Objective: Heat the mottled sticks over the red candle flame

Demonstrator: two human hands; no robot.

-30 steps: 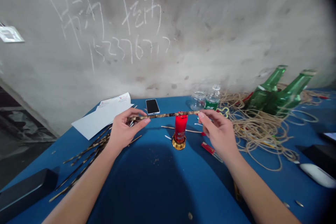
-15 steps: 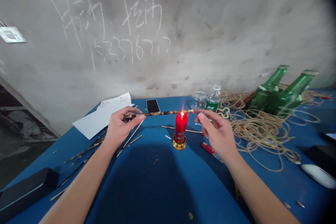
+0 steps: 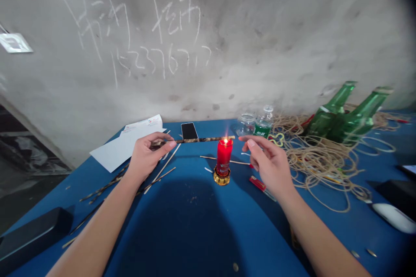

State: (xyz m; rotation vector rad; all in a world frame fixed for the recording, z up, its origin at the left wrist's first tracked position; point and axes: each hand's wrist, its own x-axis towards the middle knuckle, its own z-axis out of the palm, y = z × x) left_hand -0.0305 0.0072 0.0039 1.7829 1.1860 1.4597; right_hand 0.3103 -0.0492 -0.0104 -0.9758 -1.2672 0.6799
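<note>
My left hand (image 3: 145, 156) pinches one end of a thin, mottled brown stick (image 3: 198, 140) and holds it level. The stick's far end lies over the flame of a lit red candle (image 3: 224, 158) in a gold holder on the blue table (image 3: 195, 220). My right hand (image 3: 268, 161) hovers just right of the candle, fingers loosely apart, holding nothing, its fingertips a short way from the stick's tip. More dark and pale sticks (image 3: 110, 186) lie on the table under my left forearm.
A phone (image 3: 189, 130), white papers (image 3: 126, 143), a small jar (image 3: 245, 124), a small plastic bottle (image 3: 264, 124), two green glass bottles (image 3: 344, 114) and a tangle of cord (image 3: 321, 160) sit toward the wall. A red lighter (image 3: 258, 183) lies by the candle. A dark case (image 3: 29, 238) is front left, a white mouse (image 3: 391, 215) right.
My right hand has let go of the stick's right end. My left hand has drawn the stick leftward, so its free tip now sits over the candle flame.
</note>
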